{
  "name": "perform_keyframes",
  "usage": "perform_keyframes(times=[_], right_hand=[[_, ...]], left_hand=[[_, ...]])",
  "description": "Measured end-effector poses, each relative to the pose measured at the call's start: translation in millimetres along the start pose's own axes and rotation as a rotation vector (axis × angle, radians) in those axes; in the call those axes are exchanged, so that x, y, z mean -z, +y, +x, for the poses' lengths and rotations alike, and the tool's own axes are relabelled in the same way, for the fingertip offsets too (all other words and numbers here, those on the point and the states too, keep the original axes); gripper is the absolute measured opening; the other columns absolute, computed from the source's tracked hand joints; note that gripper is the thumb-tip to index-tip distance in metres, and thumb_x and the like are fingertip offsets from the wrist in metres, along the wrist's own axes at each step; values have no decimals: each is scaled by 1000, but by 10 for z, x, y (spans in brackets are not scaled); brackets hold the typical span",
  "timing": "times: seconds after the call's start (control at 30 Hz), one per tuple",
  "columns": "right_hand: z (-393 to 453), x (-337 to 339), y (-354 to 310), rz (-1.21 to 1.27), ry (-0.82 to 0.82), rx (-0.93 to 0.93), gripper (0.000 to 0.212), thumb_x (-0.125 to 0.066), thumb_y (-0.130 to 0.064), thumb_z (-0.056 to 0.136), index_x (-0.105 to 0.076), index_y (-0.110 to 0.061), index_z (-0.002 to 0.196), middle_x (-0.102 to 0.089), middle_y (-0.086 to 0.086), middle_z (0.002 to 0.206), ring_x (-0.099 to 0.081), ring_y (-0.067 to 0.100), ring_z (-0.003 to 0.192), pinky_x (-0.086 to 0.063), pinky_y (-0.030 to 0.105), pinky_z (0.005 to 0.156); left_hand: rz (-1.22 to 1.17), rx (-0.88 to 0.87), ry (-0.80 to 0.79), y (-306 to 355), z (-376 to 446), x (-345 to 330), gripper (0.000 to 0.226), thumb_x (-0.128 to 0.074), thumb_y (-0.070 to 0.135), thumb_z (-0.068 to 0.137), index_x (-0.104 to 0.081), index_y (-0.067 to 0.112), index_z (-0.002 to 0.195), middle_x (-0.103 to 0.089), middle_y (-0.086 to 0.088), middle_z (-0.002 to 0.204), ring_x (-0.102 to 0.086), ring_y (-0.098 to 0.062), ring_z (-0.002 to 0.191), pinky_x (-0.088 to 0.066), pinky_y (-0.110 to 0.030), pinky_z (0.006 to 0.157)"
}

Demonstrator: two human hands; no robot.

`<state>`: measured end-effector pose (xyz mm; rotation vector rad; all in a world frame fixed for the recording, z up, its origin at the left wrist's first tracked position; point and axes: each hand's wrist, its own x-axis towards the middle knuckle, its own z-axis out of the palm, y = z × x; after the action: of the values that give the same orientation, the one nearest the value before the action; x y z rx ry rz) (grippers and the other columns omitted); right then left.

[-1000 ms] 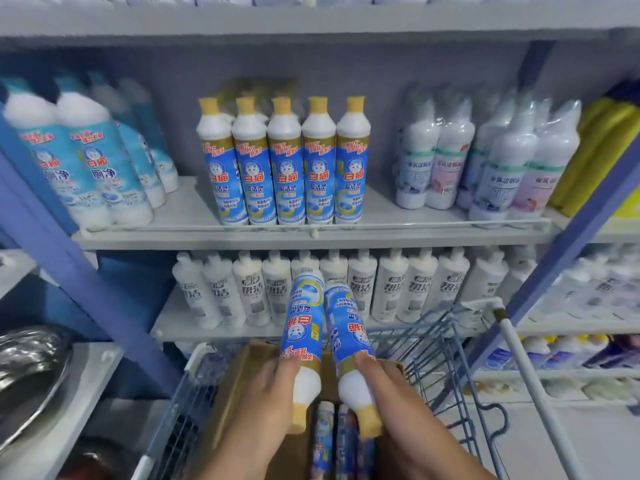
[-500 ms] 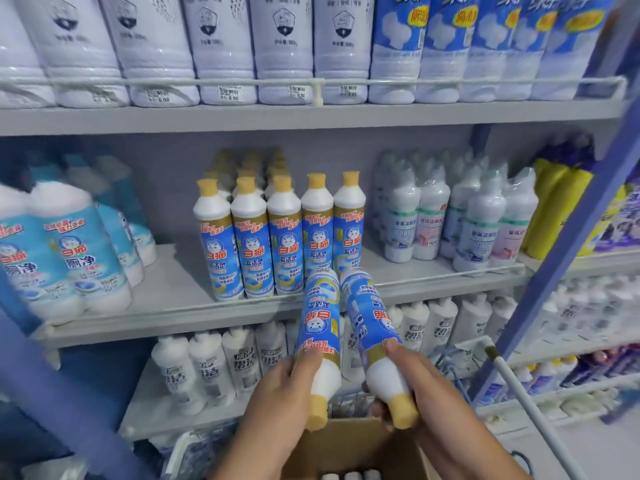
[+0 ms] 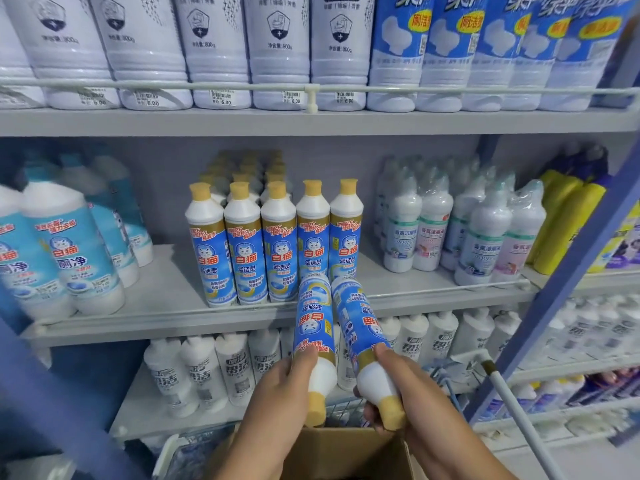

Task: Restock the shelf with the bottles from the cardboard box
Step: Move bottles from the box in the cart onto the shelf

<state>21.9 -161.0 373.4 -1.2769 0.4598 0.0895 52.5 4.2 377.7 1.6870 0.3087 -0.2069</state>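
Two bottles held upside down, one per grip: left hand (image 3: 277,393) wrapped round left bottle (image 3: 313,337), right hand (image 3: 415,393) round right bottle (image 3: 362,341), above cardboard box (image 3: 346,452). Best turned cap-up, lifted over front rail (image 3: 433,292), set on shelf (image 3: 398,271) right of matching row (image 3: 277,244).

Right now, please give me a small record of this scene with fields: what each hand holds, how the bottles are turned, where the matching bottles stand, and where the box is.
left hand: holds one blue-label bottle
right hand: holds a second bottle
orientation: both held with yellow caps toward the person, bases toward the shelf
matching bottles: upright on the middle shelf, five in the front row
cardboard box: below the hands, open
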Motion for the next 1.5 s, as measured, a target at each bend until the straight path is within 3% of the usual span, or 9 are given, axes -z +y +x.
perform_keyframes(times=[0.33,0.5,0.63,0.73,0.87,0.97,1.07,1.13,1.5], right_hand=[[169,52,-84,-50,-35,3,50,-60,-47,95,-55,-3,118,-66,18,85,-58,29,58,-45,32,48],[252,63,-141,-98,-41,-9,49,-58,-51,95,-57,-6,116,-68,14,82,-58,27,58,-43,32,50],[334,61,-184,-100,-52,4,50,-58,-51,95,-58,-5,116,-68,12,79,-57,26,57,-42,31,49],[382,42,-216,-112,-61,-3,51,-58,-52,95,-58,-6,116,-67,14,83,-57,26,58,-43,31,49],[460,14,-251,-126,-85,-5,52,-57,-54,95,-58,-7,118,-68,15,86,-57,25,58,-43,30,49],[530,-8,-285,-136,-92,-6,54,-57,-54,95,-58,-6,119,-66,15,85,-54,24,55,-42,28,48],[598,-28,-332,-156,-100,-19,56,-57,-56,94,-59,-5,119,-64,15,83,-53,24,54,-42,28,48],[643,-45,-360,-178,-117,-31,58,-55,-58,95,-60,-6,120,-64,15,82,-53,23,53,-42,28,48],[845,-204,-496,-229,-138,-78,57,-47,-62,97,-62,-10,115,-68,12,75,-52,21,49,-44,27,49]], left_hand=[[-53,25,-12,96,52,-112,30,-57,49,93,-70,24,85,-74,4,83,-70,-15,80,-52,-28,62],[-70,54,-22,73,136,-168,35,-59,56,88,-72,24,92,-76,-1,85,-72,-21,83,-58,-41,77],[-118,58,2,113,177,-218,32,-58,52,91,-69,22,90,-74,-6,85,-70,-23,76,-52,-30,59],[-139,61,-5,143,219,-248,30,-59,49,92,-67,20,88,-73,-9,84,-68,-24,73,-49,-29,55],[-162,58,-5,188,296,-300,30,-61,51,89,-66,22,85,-74,-7,80,-70,-27,76,-57,-41,65],[-163,52,-13,229,385,-314,34,-63,50,89,-66,17,85,-73,-12,78,-67,-29,68,-55,-44,65],[-155,57,-28,259,497,-294,52,-66,64,72,-67,16,89,-74,-14,74,-66,-28,62,-57,-54,73],[-163,62,-31,270,577,-278,55,-66,66,65,-68,16,88,-73,-12,68,-64,-28,59,-56,-50,72],[-159,50,-132,427,877,-320,35,-57,48,95,-61,16,107,-61,-12,66,-50,-21,45,-41,-27,46]])
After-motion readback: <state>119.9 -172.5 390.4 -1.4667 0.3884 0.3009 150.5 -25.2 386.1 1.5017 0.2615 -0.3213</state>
